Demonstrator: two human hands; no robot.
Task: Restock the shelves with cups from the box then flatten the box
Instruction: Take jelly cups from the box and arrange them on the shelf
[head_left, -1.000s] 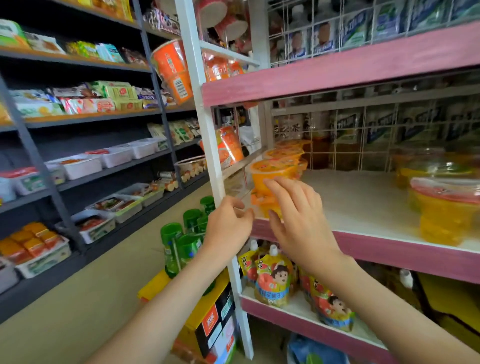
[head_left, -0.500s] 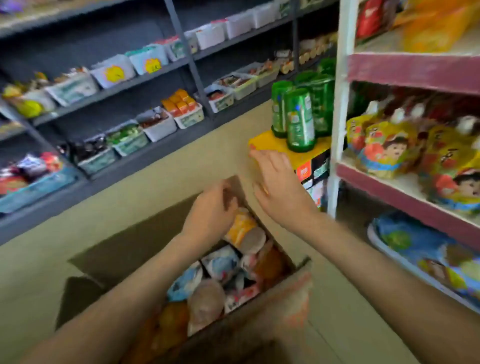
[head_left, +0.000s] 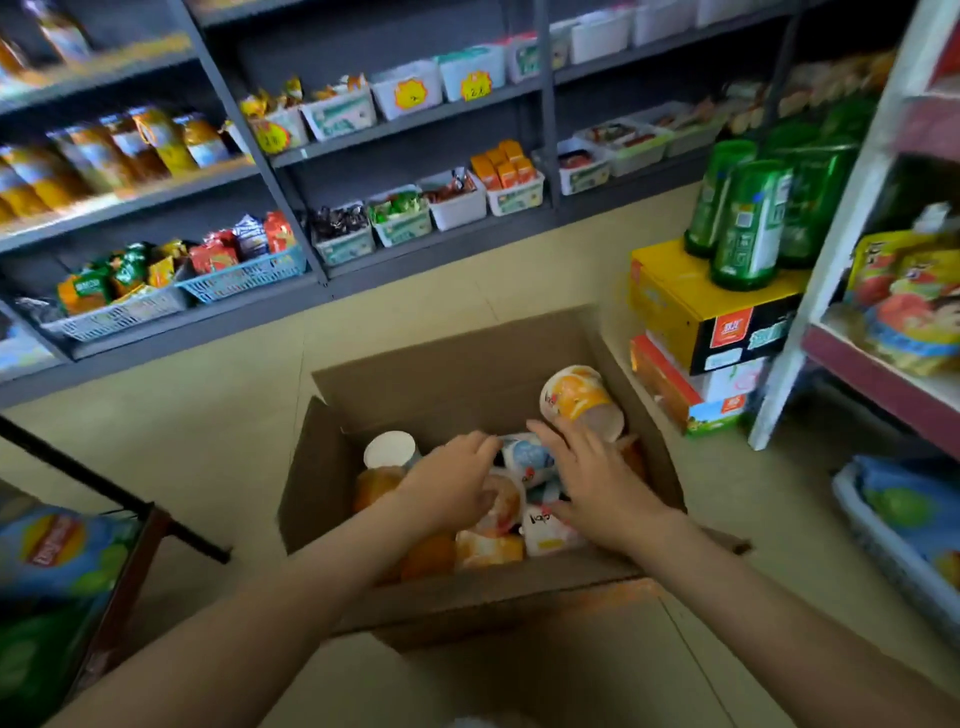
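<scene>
Open cardboard box (head_left: 457, 374) stands on the floor (head_left: 208, 441) in the aisle, flaps out, near the pink-edged shelf unit (head_left: 883, 395); my guess is it sits there so the carry to the shelf is short. Cups (head_left: 488, 551) lie jumbled on their sides inside, unstacked, so each wants its own pick. Both hands are down in the box. Right hand (head_left: 597, 493): fingers (head_left: 550, 434) spread wide and fairly straight, holding nothing, tips between an orange-printed cup (head_left: 576, 400) propped against the far right wall and a white-and-blue cup (head_left: 527, 457) directly under them. Left hand (head_left: 452, 478): fingers (head_left: 480, 441) curved downward, tips just beside that white-and-blue cup, thumb against a peach-coloured cup below. The view is blurred here, so I cannot tell whether this hand has a cup in its grasp. Judgement: mid-restock, box well filled, flattening far off.
</scene>
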